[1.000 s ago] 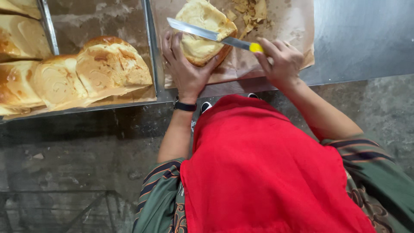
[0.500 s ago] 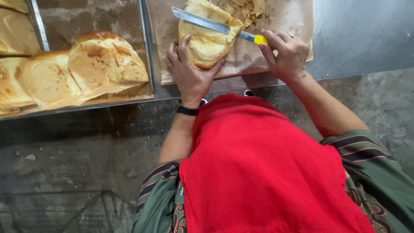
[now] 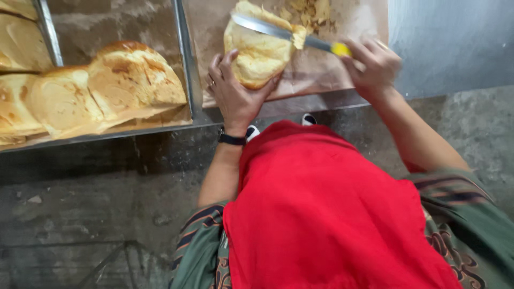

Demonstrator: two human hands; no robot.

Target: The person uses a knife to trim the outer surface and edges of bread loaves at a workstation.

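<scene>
Head | brown paper (image 3: 332,80) on steel counter (image 3: 450,48) | grey concrete floor (image 3: 80,208)

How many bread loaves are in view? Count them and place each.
6: one loaf under the left hand on the paper; five loaves in the metal tray at left, some cropped; more may be hidden.

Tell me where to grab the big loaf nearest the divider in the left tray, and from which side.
Take the big loaf across its domed brown crust, from above. Its left flank presses against the neighbouring loaf, and the metal divider stands close on its right.
</scene>
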